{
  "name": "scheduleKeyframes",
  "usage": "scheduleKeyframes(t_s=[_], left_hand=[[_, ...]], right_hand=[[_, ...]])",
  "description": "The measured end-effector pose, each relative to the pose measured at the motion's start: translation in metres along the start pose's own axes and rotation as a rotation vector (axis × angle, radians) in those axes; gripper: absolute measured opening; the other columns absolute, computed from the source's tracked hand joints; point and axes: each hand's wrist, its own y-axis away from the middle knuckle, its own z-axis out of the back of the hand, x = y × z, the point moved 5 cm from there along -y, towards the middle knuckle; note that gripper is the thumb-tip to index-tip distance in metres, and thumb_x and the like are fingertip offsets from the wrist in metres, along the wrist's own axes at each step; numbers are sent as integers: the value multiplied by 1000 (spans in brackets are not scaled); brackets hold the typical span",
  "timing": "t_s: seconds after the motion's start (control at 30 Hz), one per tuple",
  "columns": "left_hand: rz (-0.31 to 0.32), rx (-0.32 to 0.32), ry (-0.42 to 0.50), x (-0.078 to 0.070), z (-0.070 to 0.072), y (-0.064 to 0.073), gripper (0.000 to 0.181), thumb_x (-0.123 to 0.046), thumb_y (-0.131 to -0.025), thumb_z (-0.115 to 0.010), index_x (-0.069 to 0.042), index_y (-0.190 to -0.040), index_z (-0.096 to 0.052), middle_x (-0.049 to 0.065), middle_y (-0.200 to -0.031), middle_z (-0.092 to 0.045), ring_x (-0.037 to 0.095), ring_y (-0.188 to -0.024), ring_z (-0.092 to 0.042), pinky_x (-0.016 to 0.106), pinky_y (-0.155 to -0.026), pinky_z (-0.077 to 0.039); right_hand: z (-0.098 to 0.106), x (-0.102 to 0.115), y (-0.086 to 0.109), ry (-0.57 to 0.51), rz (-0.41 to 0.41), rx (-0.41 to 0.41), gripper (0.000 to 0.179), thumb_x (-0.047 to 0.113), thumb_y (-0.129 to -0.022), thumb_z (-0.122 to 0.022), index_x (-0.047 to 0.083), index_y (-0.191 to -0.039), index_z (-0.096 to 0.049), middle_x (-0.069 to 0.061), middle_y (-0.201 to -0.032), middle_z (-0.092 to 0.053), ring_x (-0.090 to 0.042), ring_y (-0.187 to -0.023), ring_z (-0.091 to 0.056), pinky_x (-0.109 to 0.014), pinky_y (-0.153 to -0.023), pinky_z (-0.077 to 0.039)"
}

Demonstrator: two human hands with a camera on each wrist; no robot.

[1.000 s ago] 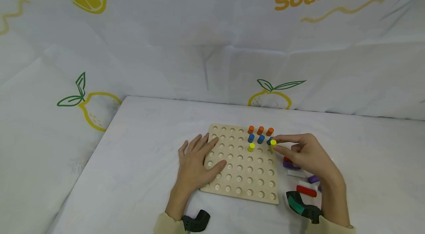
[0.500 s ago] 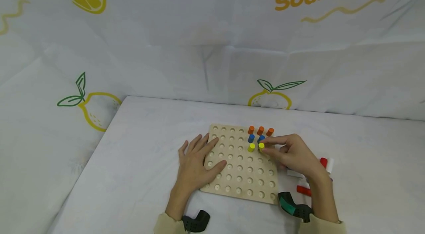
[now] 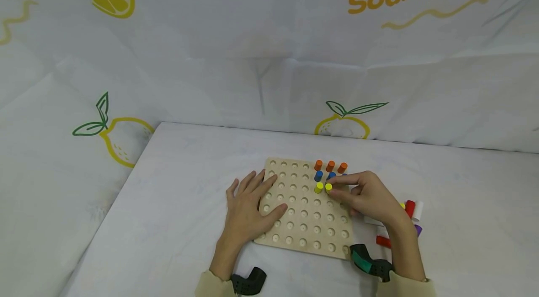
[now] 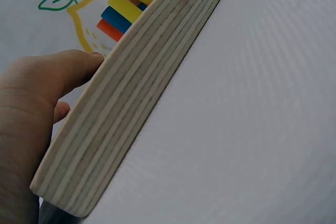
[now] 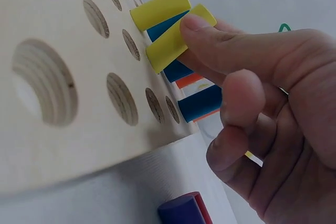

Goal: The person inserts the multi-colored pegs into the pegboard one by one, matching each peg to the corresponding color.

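Note:
A square wooden pegboard [image 3: 310,209] with rows of round holes lies on the white table. My left hand [image 3: 250,208] rests spread on its left side, thumb and fingertips on the top. Between thumb and forefinger, my right hand [image 3: 372,199] pinches a yellow peg [image 5: 169,43], which leans with its lower end at the board's surface. Whether that end sits in a hole is hidden. Just left of it stands another yellow peg [image 3: 318,187]. Behind them are blue pegs [image 3: 318,175], partly covered by my right fingers, and a back row of orange pegs [image 3: 330,166].
Loose pegs lie right of the board, partly under my right forearm: a red peg [image 3: 410,208], a white peg [image 3: 418,211], a purple peg [image 3: 418,230] and others. A black wrist device [image 3: 249,281] sits by the left sleeve, a black-and-green one [image 3: 370,262] by the right.
My right hand has moved left with the yellow peg, from the board's right edge to beside the standing yellow peg; the peg now leans slightly. My left hand has stayed in place.

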Motion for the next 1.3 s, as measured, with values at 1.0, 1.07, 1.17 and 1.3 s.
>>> scheduleKeyframes(t_s=[1.0, 1.07, 1.17, 1.3], left_hand=[[2, -4, -1, 0, 1, 0, 69, -60, -83, -68, -31, -145, -58, 3, -158, -50, 29, -151, -39, 64, -122, -14], [-1, -7, -3, 0, 1, 0, 69, -60, -83, -68, -31, -145, -58, 3, -158, -50, 29, -151, -40, 64, -122, -14], [-2, -7, -5, 0, 1, 0, 69, -60, -83, -68, -31, -145, -58, 3, -158, -50, 29, -151, -40, 64, -122, -14], [-2, -7, -4, 0, 1, 0, 69, -60, -83, -68, -31, -145, -58, 2, -158, -50, 29, -151, -40, 64, -122, -14]], right_hand=[[39, -11, 26, 191, -153, -62, 35, 29, -91, -78, 11, -121, -76, -7, -94, -78, -7, -42, -34, -26, -41, -38], [47, -19, 33, 205, -218, -62, 39, 32, -91, -77, 11, -124, -75, -1, -88, -76, -9, -45, -39, -26, -43, -40], [56, -30, 43, 194, -298, -47, 46, 33, -93, -76, 8, -131, -71, -1, -80, -76, -14, -48, -55, -28, -48, -48], [65, -41, 51, 193, -338, -43, 48, 31, -95, -73, 4, -134, -67, -9, -89, -78, -22, -55, -69, -28, -55, -53]])
